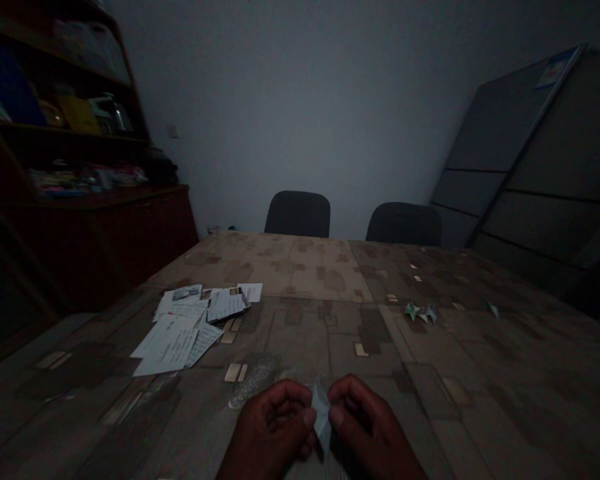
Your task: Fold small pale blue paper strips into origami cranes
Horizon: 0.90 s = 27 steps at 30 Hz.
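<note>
Between my two hands, near the table's front edge, is a small folded piece of pale paper (321, 417), narrow and pointed at its ends. My left hand (280, 423) pinches its left side between thumb and forefinger. On the other side, my right hand (363, 423) has its thumb and forefinger closed on the right edge. Small folded paper shapes (421, 312) lie together farther off to the right, and a single one (492, 309) rests beyond them. Their exact form is too small to make out.
A loose pile of printed paper sheets (173, 340) lies on the left of the patterned tablecloth (300, 333). Two dark chairs (298, 213) stand behind the far edge. A shelf cabinet (145, 223) is at the left, and grey panels (490, 133) lean at the right.
</note>
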{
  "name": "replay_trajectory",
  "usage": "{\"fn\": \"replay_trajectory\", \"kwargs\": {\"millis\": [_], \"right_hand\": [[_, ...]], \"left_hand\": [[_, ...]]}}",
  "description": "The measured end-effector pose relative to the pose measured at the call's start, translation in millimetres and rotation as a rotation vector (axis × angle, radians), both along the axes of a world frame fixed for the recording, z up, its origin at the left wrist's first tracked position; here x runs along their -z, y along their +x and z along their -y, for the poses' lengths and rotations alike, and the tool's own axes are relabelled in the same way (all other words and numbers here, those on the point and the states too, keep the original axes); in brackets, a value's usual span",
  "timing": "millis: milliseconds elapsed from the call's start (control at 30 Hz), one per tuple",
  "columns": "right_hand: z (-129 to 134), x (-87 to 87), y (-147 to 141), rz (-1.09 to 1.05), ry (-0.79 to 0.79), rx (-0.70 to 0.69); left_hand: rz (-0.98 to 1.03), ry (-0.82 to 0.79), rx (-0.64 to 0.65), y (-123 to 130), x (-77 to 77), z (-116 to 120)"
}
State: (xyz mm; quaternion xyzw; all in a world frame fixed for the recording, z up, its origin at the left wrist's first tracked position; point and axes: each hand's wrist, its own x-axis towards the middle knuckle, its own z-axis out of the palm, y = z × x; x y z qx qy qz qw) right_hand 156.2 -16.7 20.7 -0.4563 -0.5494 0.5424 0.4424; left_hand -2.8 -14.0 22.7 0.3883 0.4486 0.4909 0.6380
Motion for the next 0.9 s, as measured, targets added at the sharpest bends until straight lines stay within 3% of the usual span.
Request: {"fn": "replay_trajectory", "kwargs": {"millis": [167,333,433,600,733,900], "right_hand": [[0.8,-1.8,4.1,0.039,0.054,0.056],[0.7,-9.3,12.6,0.316,0.478,-0.023],[-0.2,-13.5,14.8,0.378,0.620,-0.113],[-1.0,-16.7,15.0,0.393,0.539,-0.074],[-1.2,-15.9,16.2,0.326,0.416,-0.032],[-2.3,-12.7,18.3,0.318,0.406,-0.028]], "left_hand": [[-0.014,-0.015,-0.038,-0.3,-2.3,-0.6],[0.014,0.020,-0.062,-0.3,-4.9,-1.7],[-0.024,0.033,-0.080,0.4,-10.8,-0.3],[-0.076,0.041,-0.061,0.8,-18.9,1.9],[-0.033,0.018,-0.048,1.2,-16.2,1.8],[-0.004,-0.005,-0.028,1.1,-13.0,0.8]]}}
